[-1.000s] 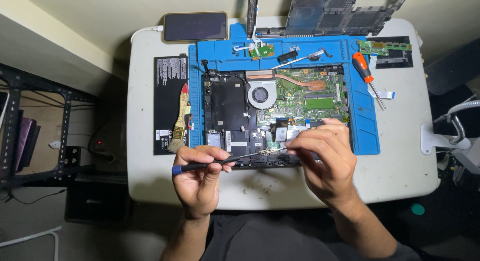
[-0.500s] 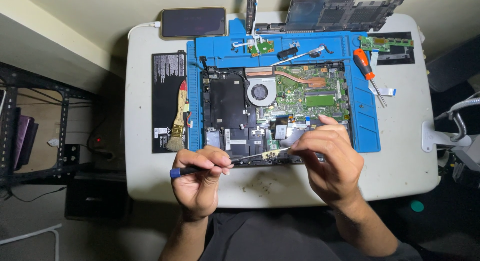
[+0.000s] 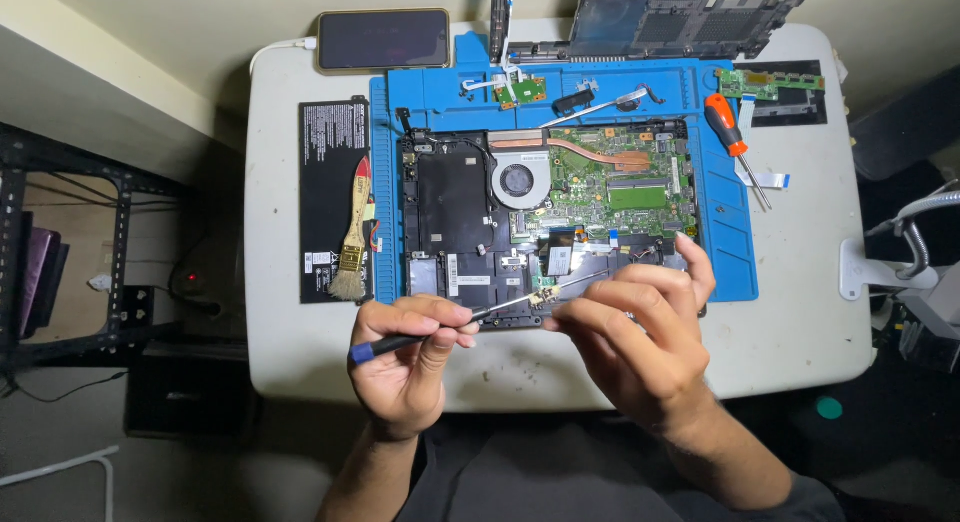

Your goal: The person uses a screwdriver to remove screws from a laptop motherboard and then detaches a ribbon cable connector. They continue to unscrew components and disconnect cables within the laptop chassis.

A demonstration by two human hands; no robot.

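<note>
Head-camera view, looking straight down: a person works over an opened laptop (image 3: 545,222) lying on a blue mat (image 3: 725,272) in the middle of a white table (image 3: 800,352). The left hand (image 3: 405,367), at lower centre of the frame, is closed around a thin screwdriver (image 3: 440,329) with a dark handle and blue end cap, pinched between thumb and fingers. Its metal shaft slants up and to the right, and its tip meets a small part (image 3: 547,298) at the near edge of the laptop. The right hand (image 3: 635,352), lower right of centre, pinches that small part between thumb and forefinger, with the other fingers spread above the laptop's lower right corner. What the part is cannot be told.

Inside the laptop, a round fan (image 3: 519,180) sits at upper centre beside a green circuit board (image 3: 625,182). A flat black battery (image 3: 332,197) lies left of the mat with a small brush (image 3: 353,252) resting on it. A dark phone (image 3: 383,38) lies at the top left of the table. An orange-handled screwdriver (image 3: 728,132) lies on the mat's right edge, and a narrow green board (image 3: 768,82) sits at upper right. A dark laptop cover (image 3: 660,17) leans at the top of the frame.
</note>
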